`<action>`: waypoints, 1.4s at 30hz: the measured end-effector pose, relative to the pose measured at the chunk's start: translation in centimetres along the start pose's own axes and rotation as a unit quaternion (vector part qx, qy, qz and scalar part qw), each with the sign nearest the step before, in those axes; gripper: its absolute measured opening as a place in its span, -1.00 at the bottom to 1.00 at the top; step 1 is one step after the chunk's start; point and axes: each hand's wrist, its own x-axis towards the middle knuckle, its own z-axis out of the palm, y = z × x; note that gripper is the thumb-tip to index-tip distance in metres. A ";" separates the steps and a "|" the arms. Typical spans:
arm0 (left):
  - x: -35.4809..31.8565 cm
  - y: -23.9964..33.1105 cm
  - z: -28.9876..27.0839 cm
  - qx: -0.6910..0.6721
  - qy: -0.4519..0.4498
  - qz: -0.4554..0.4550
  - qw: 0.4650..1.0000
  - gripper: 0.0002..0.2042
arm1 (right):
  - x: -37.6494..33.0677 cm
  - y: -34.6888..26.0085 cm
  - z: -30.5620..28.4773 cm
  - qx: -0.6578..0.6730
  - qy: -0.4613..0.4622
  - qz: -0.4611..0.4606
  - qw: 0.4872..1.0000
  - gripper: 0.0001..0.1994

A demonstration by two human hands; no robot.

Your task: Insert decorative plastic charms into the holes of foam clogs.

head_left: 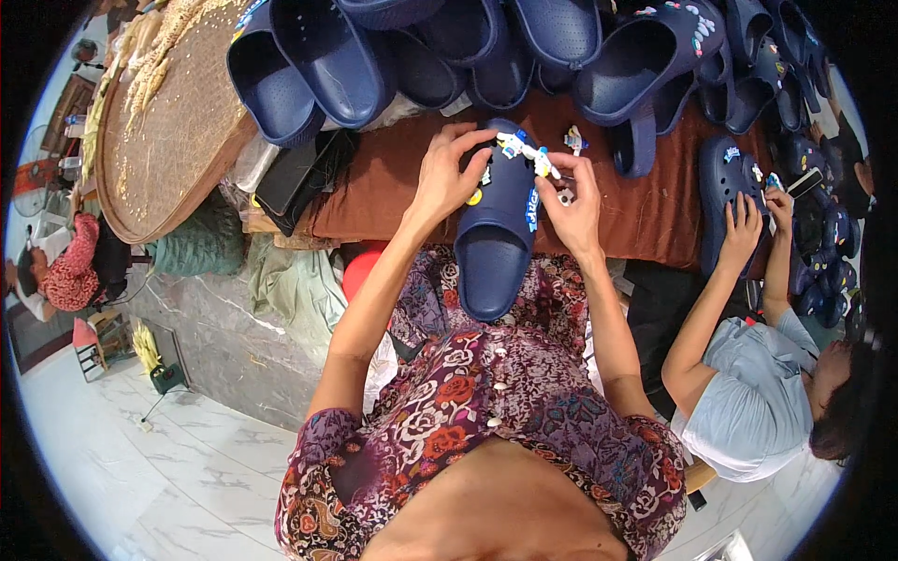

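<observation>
A navy blue clog (492, 280) lies in front of me with its toe pointing away and its open heel near my lap. My left hand (449, 170) curls its thumb and fingers against the left edge of the toe. Between the thumb and fingers of my right hand (572, 210) is a small white figure-shaped charm (543, 163), at the clog's right side. A white and blue charm (512, 143) sits on the toe beside my left fingertips. Along the clog's sides are a round yellow charm (474, 197) and a blue lettered charm (532, 208).
A brown cloth (374, 201) covers the table. Another loose charm (574, 140) lies beyond my right hand. Many navy clogs (337, 65) are heaped along the far side. A woven tray (168, 140) stands left. At right, a co-worker (758, 393) handles another clog (720, 187).
</observation>
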 end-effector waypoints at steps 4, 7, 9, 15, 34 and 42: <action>0.3 0.1 0.1 -0.002 0.000 -0.004 1.000 -0.71 | -0.3 0.3 0.0 -0.043 -0.060 -0.053 0.996 -0.71; 0.9 0.2 0.1 -0.013 -0.008 -0.004 1.000 -0.73 | -0.2 0.8 -0.2 -0.032 -0.065 -0.046 0.996 -0.71; 1.2 0.5 0.1 -0.010 -0.012 -0.008 1.000 -0.77 | -0.1 0.7 -0.3 -0.029 -0.071 -0.043 0.996 -0.71; 1.1 -0.3 0.7 0.057 0.020 0.050 0.997 -0.76 | 0.0 1.2 -0.3 0.001 -0.080 -0.036 0.996 -0.76; 1.7 -4.4 2.3 -0.149 -0.042 -0.154 0.976 -0.43 | 2.0 2.1 -0.4 0.026 -0.088 -0.017 0.996 -0.76; 2.1 -3.5 2.1 -0.173 -0.070 -0.203 0.961 -0.32 | 4.2 3.3 -0.5 0.175 -0.162 0.155 0.959 -0.68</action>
